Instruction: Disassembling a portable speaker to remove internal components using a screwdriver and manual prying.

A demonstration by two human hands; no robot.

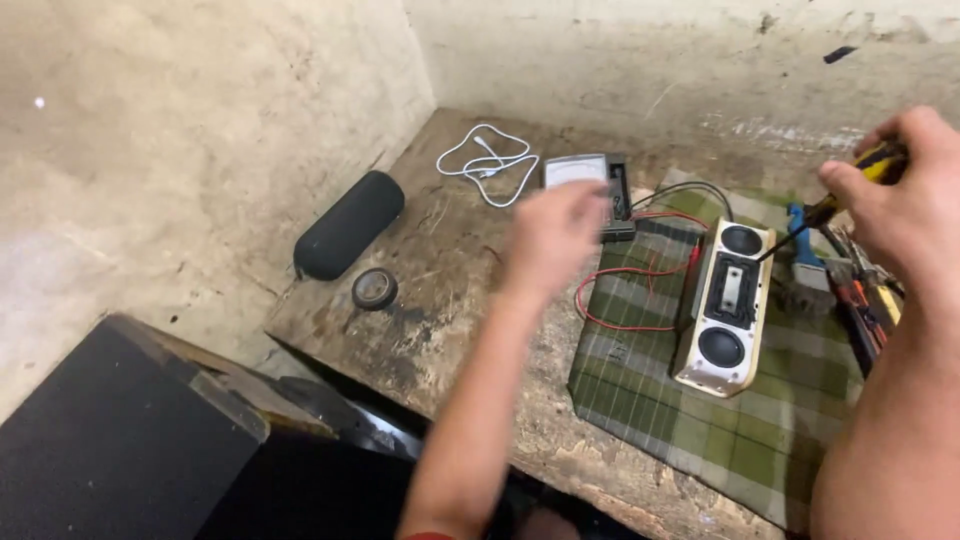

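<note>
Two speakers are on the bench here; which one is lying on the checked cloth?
The white speaker, opened up with two round drivers showing, lies on the green checked cloth. The black cylindrical speaker lies on bare wood by the wall, away from both hands.

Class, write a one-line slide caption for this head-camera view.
Right hand holds a screwdriver over an opened speaker; left hand reaches toward a multimeter.

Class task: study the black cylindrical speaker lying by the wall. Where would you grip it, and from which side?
Grip the black speaker around its middle, coming from above. It lies flat on the bench, its long rounded sides exposed, with the wall close behind and a tape roll near its lower end.
</note>
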